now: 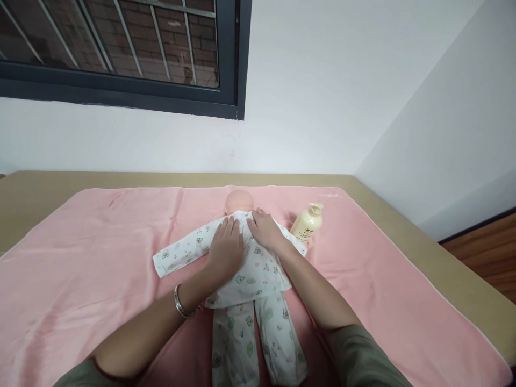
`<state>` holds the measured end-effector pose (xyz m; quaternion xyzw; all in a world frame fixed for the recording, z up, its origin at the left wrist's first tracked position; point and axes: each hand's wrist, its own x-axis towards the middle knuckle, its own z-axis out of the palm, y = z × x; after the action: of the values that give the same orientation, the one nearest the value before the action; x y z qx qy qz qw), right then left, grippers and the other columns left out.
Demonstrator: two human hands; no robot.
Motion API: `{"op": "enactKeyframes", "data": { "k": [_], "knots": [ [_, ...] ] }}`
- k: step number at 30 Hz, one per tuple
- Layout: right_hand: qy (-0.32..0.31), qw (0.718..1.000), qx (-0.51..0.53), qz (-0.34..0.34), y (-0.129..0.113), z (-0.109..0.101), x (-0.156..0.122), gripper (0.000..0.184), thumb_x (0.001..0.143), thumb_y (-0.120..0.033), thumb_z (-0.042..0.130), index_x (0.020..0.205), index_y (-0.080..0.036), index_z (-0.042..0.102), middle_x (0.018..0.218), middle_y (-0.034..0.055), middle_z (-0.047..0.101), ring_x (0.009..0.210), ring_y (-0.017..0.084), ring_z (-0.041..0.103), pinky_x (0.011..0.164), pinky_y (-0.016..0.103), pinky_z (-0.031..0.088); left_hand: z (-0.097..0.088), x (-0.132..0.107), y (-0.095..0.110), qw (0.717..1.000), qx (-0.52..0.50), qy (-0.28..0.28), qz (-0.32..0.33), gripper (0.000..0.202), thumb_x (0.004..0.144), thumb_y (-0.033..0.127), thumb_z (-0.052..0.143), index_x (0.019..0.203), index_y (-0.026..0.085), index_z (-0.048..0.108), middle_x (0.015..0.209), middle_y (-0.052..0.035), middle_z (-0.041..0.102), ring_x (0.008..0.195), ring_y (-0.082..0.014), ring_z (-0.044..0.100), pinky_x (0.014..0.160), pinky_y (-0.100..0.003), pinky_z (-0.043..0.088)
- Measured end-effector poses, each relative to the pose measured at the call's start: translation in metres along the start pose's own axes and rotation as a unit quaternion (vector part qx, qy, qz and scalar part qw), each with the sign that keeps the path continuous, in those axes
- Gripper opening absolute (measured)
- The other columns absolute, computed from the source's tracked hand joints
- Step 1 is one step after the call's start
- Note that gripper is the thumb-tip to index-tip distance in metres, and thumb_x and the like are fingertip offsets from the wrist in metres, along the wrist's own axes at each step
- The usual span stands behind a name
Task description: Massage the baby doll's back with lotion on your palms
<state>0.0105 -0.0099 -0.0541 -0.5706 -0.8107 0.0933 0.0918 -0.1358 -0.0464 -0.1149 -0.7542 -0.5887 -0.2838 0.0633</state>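
Note:
A baby doll point(239, 200) lies on a pink sheet, its bald head toward the wall. It wears a white printed top point(252, 277) and matching trousers point(278, 338). My left hand point(226, 248) rests flat on the left side of the top's chest, fingers stretched toward the shoulder. On the upper right of the chest lies my right hand point(266, 230), fingers extended near the collar. Neither palm shows. One sleeve point(181, 256) stretches out to the left; the other is partly covered by my right forearm.
A cream pump bottle point(308, 222) stands tilted in view beside the right sleeve. The pink sheet point(382, 279) covers most of a tan surface point(282, 180). A white wall point(302, 107) and a dark-framed window point(231, 102) with bars rise behind it.

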Motion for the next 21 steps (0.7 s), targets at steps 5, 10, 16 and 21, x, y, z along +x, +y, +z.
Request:
{"op": "enactKeyframes", "data": {
  "k": [5,10,16,21],
  "knots": [
    [0.042,0.998,-0.018,-0.048,-0.015,0.015,-0.024,0.052,0.102,-0.028,0.033,0.147,-0.003,0.041,0.155,0.0223,0.038,0.146,0.032,0.030,0.118,0.048,0.023,-0.003,0.013,-0.015,0.999,0.023,-0.044,0.023,0.038,0.095,0.020,0.031,0.121,0.011,0.057,0.129,-0.0210,0.061,0.125,-0.0323,0.054,0.101,-0.053,0.046],
    [0.035,0.998,0.013,-0.053,-0.014,0.008,-0.022,0.050,0.102,-0.029,0.034,0.144,-0.005,0.046,0.151,0.0207,0.045,0.143,0.029,0.038,0.118,0.043,0.027,-0.007,0.008,-0.006,0.999,0.031,-0.021,0.014,0.040,0.097,0.023,0.033,0.128,0.011,0.054,0.131,-0.0211,0.059,0.125,-0.0338,0.052,0.102,-0.053,0.044],
    [0.038,0.998,0.000,-0.041,-0.010,0.010,-0.011,0.052,0.100,-0.025,0.035,0.146,-0.003,0.042,0.151,0.0230,0.044,0.143,0.029,0.037,0.117,0.045,0.029,-0.007,0.006,0.004,1.000,0.003,-0.004,-0.016,0.037,0.095,0.020,0.036,0.125,0.014,0.056,0.129,-0.0183,0.061,0.122,-0.0314,0.056,0.101,-0.048,0.045],
    [0.065,0.992,-0.025,-0.102,-0.022,0.015,-0.033,0.047,0.101,-0.027,0.034,0.143,-0.011,0.049,0.149,0.0194,0.047,0.141,0.031,0.039,0.117,0.049,0.028,-0.001,0.019,-0.011,0.999,-0.021,-0.009,-0.041,0.038,0.096,0.021,0.031,0.124,0.015,0.056,0.124,-0.0155,0.065,0.116,-0.0286,0.060,0.100,-0.046,0.047]
  ]
}}
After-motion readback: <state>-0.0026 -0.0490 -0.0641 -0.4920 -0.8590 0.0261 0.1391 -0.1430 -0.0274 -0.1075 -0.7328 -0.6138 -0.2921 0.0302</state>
